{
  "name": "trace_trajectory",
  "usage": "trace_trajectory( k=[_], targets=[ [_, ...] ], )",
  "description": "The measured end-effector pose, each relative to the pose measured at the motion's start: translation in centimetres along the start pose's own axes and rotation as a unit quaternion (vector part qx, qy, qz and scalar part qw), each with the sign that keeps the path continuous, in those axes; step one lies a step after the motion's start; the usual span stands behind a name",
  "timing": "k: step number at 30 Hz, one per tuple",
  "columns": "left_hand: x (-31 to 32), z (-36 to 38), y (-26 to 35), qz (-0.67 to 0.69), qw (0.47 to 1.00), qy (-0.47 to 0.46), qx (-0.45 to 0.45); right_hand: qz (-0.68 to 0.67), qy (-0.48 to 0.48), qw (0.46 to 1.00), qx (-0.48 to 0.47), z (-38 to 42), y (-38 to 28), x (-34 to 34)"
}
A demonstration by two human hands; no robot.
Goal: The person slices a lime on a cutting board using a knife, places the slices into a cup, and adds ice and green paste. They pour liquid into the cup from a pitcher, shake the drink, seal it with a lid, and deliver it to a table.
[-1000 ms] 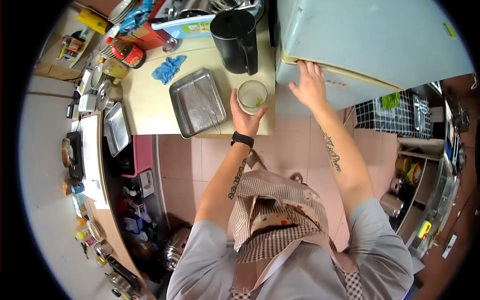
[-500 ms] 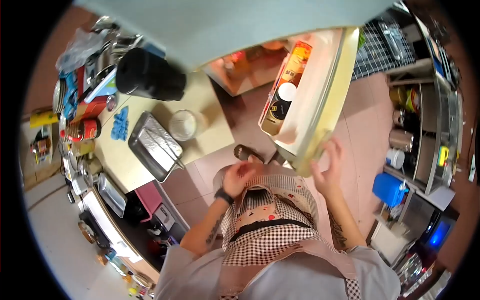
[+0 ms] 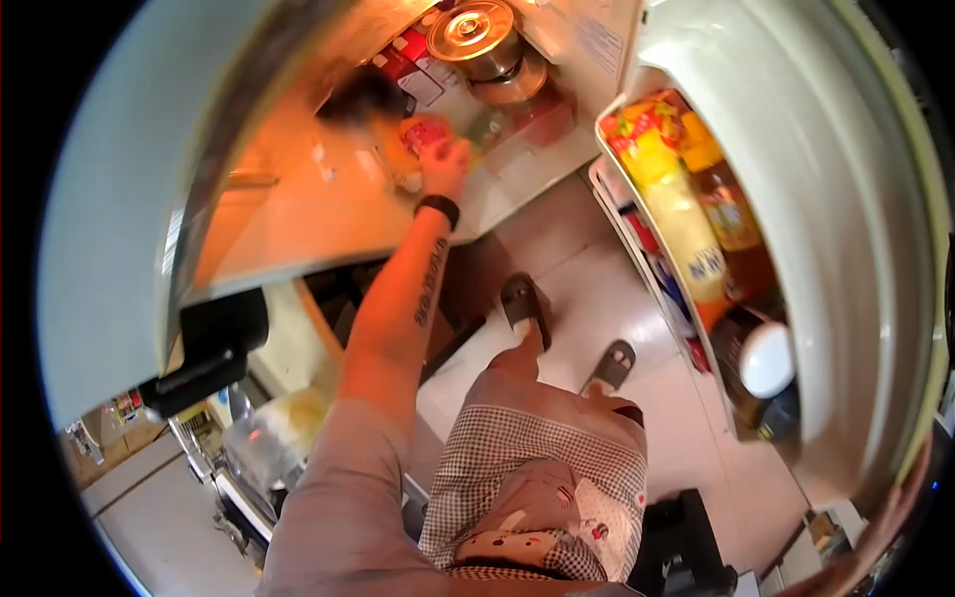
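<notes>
Inside the lit fridge compartment, my left hand (image 3: 444, 167) reaches in at a red-and-pink item (image 3: 423, 134), with a black band at the wrist. Its fingers are blurred, and whether they grip the item is unclear. Behind the hand, a lidded metal pot (image 3: 472, 32) stands on another metal vessel (image 3: 512, 82). A dark blurred object (image 3: 363, 97) is to the hand's left, and a clear container (image 3: 547, 114) is to its right. Red-and-white boxes (image 3: 410, 68) lie beside the pot. My right hand is out of the frame.
The open fridge door (image 3: 846, 249) fills the right side. Its shelf holds a yellow packet (image 3: 686, 234), a bottle (image 3: 734, 214) and a white-lidded jar (image 3: 767, 360). Below are my slippered feet on the tiled floor (image 3: 587, 269). A black object (image 3: 681, 547) is at the bottom.
The view has moved in to the fridge, and its door now stands wider open. My left hand has gone from my apron into the compartment. My right hand has left the door edge and the view.
</notes>
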State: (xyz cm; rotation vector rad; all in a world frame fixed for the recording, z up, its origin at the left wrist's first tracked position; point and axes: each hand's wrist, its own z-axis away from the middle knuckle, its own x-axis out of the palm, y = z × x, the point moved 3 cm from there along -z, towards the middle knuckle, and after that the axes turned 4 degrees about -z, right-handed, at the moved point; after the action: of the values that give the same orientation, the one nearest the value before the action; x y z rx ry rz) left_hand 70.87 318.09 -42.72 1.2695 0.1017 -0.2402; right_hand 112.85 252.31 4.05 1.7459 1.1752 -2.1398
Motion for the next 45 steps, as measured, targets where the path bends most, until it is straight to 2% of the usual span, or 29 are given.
trace_trajectory(
  k=[2, 4, 5, 7, 9, 10, 12, 14, 15, 17, 18, 20, 21, 22, 23, 25, 27, 28, 29, 31, 33, 34, 37, 39, 41, 42, 43, 44, 45],
  targets=[
    [-1.9, -7.9, 0.3, 0.13, 0.99, 0.003, -0.046, 0.021, -0.004, 0.999, -0.027, -0.6, 0.8, -0.7],
    [-3.4, -12.2, 0.8, 0.127, 0.985, 0.113, 0.022, 0.041, -0.019, 0.997, -0.055, -1.5, 0.5, -0.8],
    [-4.0, -13.3, 2.2, 0.078, 0.965, 0.221, 0.116, 0.048, -0.025, 0.996, -0.066, -1.8, 0.5, -0.9],
    [-7.2, -16.1, 4.3, -0.136, 0.876, 0.43, 0.171, 0.058, -0.036, 0.994, -0.084, -2.4, 0.4, -1.0],
    [-8.3, -16.5, 7.7, -0.172, 0.816, 0.523, 0.173, 0.067, -0.051, 0.992, -0.096, -3.2, 0.2, -1.1],
    [-7.5, -14.2, 11.3, -0.155, 0.838, 0.516, 0.084, 0.072, -0.054, 0.991, -0.1, -3.4, 0.0, -1.0],
    [-12.1, -20.7, 10.2, 0.015, 0.865, 0.501, -0.017, 0.074, -0.058, 0.99, -0.105, -3.5, 0.0, -1.3],
    [-14.7, -24.4, 10.5, -0.187, 0.897, 0.393, -0.079, 0.075, -0.064, 0.989, -0.107, -3.7, -0.1, -1.3],
    [-15.1, -24.8, 10.9, -0.448, 0.844, 0.286, -0.07, 0.074, -0.068, 0.989, -0.108, -4.0, -0.3, -1.3],
    [-16.3, -25.5, 11.0, -0.351, 0.881, 0.286, -0.135, 0.075, -0.075, 0.988, -0.11, -4.3, -0.5, -1.7],
    [-16.0, -26.0, 11.1, 0.018, 0.906, 0.376, -0.195, 0.072, -0.074, 0.988, -0.111, -4.5, -0.5, -1.6],
    [-15.0, -23.9, 8.7, -0.148, 0.93, 0.324, -0.088, 0.072, -0.083, 0.987, -0.114, -4.7, -1.0, -2.6],
    [-14.4, -22.5, 7.7, -0.225, 0.924, 0.307, -0.03, 0.065, -0.074, 0.988, -0.122, -4.4, -0.8, -2.7],
    [-11.6, -18.5, 10.0, 0.047, 0.926, 0.373, -0.036, 0.06, -0.066, 0.987, -0.131, -3.8, -0.7, -3.1],
    [-9.4, -13.7, 10.9, 0.301, 0.857, 0.415, -0.052, 0.051, -0.064, 0.987, -0.138, -3.5, -0.7, -3.4],
    [-8.1, -8.0, 10.4, 0.219, 0.899, 0.373, -0.064, 0.036, -0.046, 0.985, -0.162, -3.1, -1.3, -2.4],
    [-7.6, -3.4, 7.4, 0.19, 0.928, 0.315, -0.056, 0.101, 0.076, 0.983, -0.132, -2.3, -3.3, 0.4],
    [-5.9, 1.2, 6.9, 0.361, 0.901, 0.235, -0.051, 0.138, 0.115, 0.965, -0.192, -1.5, -4.4, 0.6],
    [-4.7, 6.7, 6.6, 0.386, 0.898, 0.199, -0.062, 0.173, 0.153, 0.94, -0.252, -0.8, -5.7, 0.9],
    [-2.3, 19.6, 11.4, 0.338, 0.918, 0.186, -0.091, -0.129, 0.144, 0.96, -0.203, 0.4, -12.2, 3.8],
    [-2.4, 31.2, 15.5, 0.311, 0.921, 0.169, -0.164, -0.317, -0.014, 0.946, -0.067, 2.0, -18.8, 8.1],
    [-3.2, 36.3, 17.1, 0.296, 0.93, 0.137, -0.17, -0.292, -0.134, 0.944, -0.076, 1.0, -21.7, 9.4],
    [-6.0, 47.8, 22.2, 0.252, 0.946, 0.067, -0.19, -0.228, -0.214, 0.931, -0.19, 1.7, -27.0, 12.6],
    [-8.3, 52.6, 25.8, 0.257, 0.945, 0.079, -0.186, -0.247, -0.295, 0.905, -0.179, 4.0, -29.5, 13.3],
    [-10.5, 56.2, 28.4, 0.237, 0.962, 0.032, -0.135, -0.296, -0.379, 0.867, -0.132, 6.5, -31.5, 13.7],
    [-11.7, 57.3, 27.6, 0.157, 0.987, 0.012, -0.041, -0.26, -0.364, 0.87, -0.206, 7.7, -32.3, 14.1],
    [-13.2, 59.2, 30.3, 0.036, 0.997, -0.025, -0.056, -0.223, -0.345, 0.869, -0.276, 9.5, -32.9, 14.2],
    [-14.8, 60.4, 31.9, -0.119, 0.987, -0.024, 0.105, -0.26, -0.391, 0.853, -0.228, 10.9, -33.8, 13.7],
    [-16.5, 62.3, 33.1, -0.271, 0.929, -0.024, 0.251, -0.322, -0.438, 0.822, -0.169, 11.9, -34.6, 13.0]
  ],
)
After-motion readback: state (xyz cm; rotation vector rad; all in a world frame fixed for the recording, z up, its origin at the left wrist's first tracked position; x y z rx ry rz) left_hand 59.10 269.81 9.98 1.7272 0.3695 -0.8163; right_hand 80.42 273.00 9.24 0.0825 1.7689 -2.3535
